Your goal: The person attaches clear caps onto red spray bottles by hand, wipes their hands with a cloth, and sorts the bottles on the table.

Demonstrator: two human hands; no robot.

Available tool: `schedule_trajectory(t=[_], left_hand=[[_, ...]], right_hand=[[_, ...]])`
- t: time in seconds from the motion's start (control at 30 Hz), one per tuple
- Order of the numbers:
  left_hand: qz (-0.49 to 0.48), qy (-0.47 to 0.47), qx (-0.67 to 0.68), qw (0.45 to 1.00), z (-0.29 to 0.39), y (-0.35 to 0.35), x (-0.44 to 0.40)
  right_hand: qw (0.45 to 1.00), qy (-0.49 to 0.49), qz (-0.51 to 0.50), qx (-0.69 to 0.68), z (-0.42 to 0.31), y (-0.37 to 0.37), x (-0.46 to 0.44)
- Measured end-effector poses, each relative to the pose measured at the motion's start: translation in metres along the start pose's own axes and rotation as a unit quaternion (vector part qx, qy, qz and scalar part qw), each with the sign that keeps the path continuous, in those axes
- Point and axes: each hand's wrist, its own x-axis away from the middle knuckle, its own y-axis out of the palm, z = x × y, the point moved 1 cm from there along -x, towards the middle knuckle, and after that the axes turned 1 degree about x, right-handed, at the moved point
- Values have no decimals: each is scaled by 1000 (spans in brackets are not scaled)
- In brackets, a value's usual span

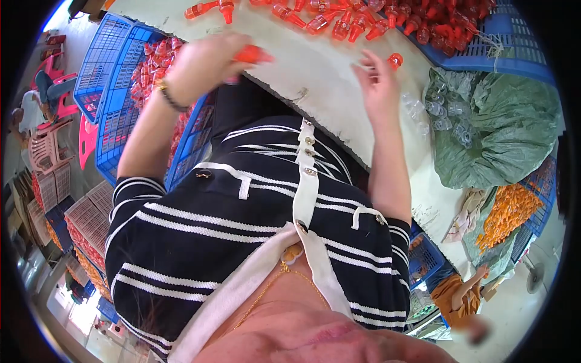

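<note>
My left hand (209, 63), with a dark bracelet at its wrist, is closed around a small red bottle (254, 55) that is blurred by motion. It is over the near edge of the table, beside a blue crate. My right hand (377, 85) hovers over the white table (302, 69) with fingers loosely bent and apart; I see nothing held in them. A red bottle (394, 61) shows just beyond its fingertips. Several clear red bottles (321, 23) lie along the table's far side.
Blue crates (112, 130) of red bottles stand at my left. A blue basket (514, 48) heaped with red bottles is at far right. Near it, a green bag (496, 130) holds clear plastic pieces. Orange pieces (511, 212) lie beyond. A person in orange (457, 296) is at lower right.
</note>
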Motion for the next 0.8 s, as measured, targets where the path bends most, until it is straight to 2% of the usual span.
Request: schedule_trajectory(t=[0.03,0.07,0.13,0.17,0.23,0.27,0.3,0.37,0.43,0.47,0.53,0.57,0.6,0.63,0.7,0.73,0.77,0.8], left_hand=[[5,-23,-63,998,-19,-11,12],[9,-47,-125,991,-34,-18,23],[33,-49,-147,987,-49,-24,34],[54,-47,-166,984,-54,-26,38],[78,-47,-187,978,-57,-23,33],[110,-8,-148,983,-54,-11,17],[143,30,-109,983,-50,3,0],[166,38,-45,984,-42,31,-41],[157,11,-33,987,-25,50,-80],[160,15,-33,987,-26,55,-89],[174,20,-125,977,-24,67,-107],[181,25,-169,969,-18,70,-117],[183,41,-163,969,-15,71,-118],[201,62,-104,972,-15,70,-112],[209,103,-34,972,4,70,-105],[153,74,185,968,17,69,-97],[84,36,393,915,28,70,-89],[77,45,395,914,41,70,-84]], right_hand=[[982,-69,61,164,1,-15,-2],[983,-71,60,161,8,-25,-4],[899,-116,96,411,18,-41,-8],[900,-118,96,409,21,-42,-9],[852,-79,87,510,25,-41,-9],[823,-60,82,558,28,-41,-10],[823,-64,83,558,31,-39,-11],[826,-85,80,551,40,-35,-16],[826,-95,81,550,37,-35,-18],[843,-112,90,519,32,-34,-17],[871,-138,109,458,20,-33,-12],[868,-130,115,464,12,-32,-10],[943,-105,105,299,2,-31,-6],[984,-75,99,124,-4,-28,0],[995,-16,103,-2,-9,-13,14],[994,4,88,-57,-11,-6,18],[991,21,72,-114,-14,0,21],[990,26,81,-111,-15,6,21]])
